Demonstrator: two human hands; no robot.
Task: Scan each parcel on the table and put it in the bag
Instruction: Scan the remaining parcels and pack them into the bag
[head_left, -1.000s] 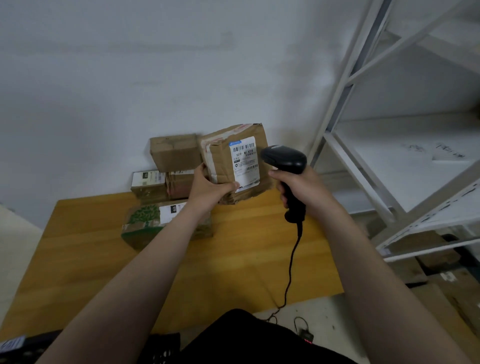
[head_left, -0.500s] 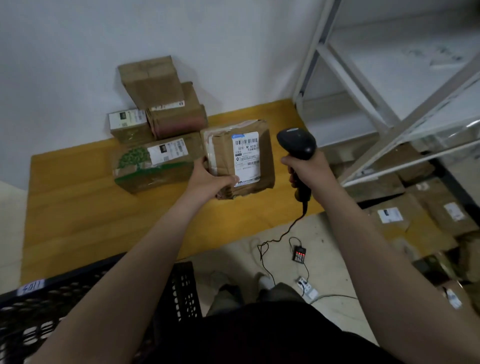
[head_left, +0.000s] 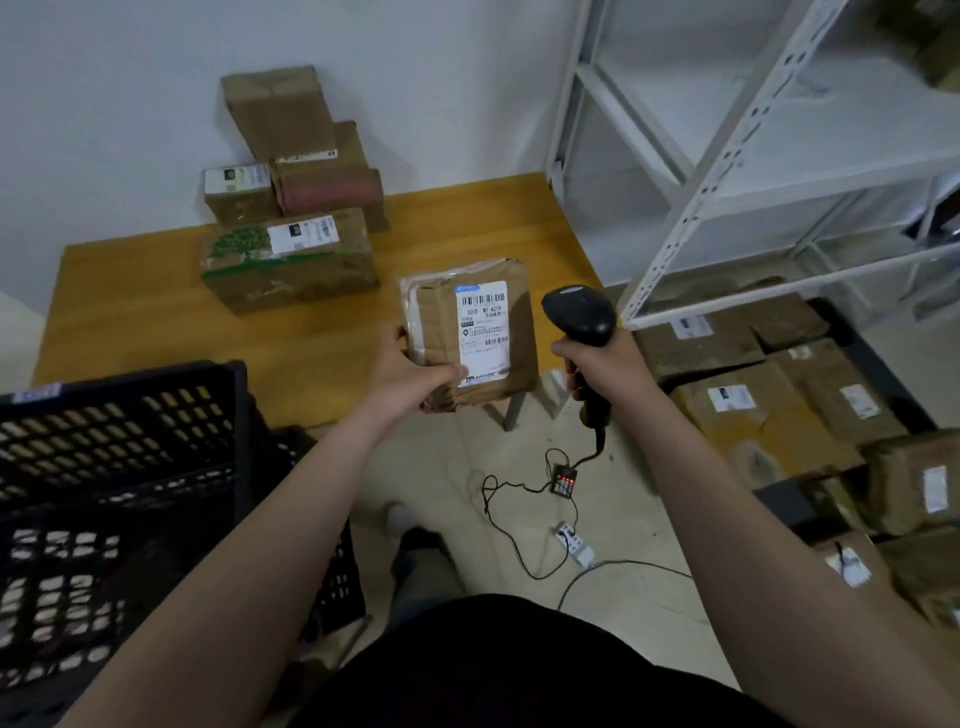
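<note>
Down at the yellow wooden counter's (head_left: 130, 312) near edge, the brown paper parcel (head_left: 441, 332) has dropped, left grip (head_left: 410, 376) pinching its corner, right grip (head_left: 605, 364) curled round the black scanner (head_left: 579, 314); bagging likely next.

Brown paper-wrapped parcel (head_left: 441, 332) w/ white label (head_left: 483, 327), black barcode, blue tab. Black handheld scanner (head_left: 579, 312). Orange-yellow wood-grain table (head_left: 130, 312). Brown cardboard box (head_left: 291, 265) w/ green tree print. Black lattice plastic crate (head_left: 124, 379). White metal shelving (head_left: 831, 176).
</note>
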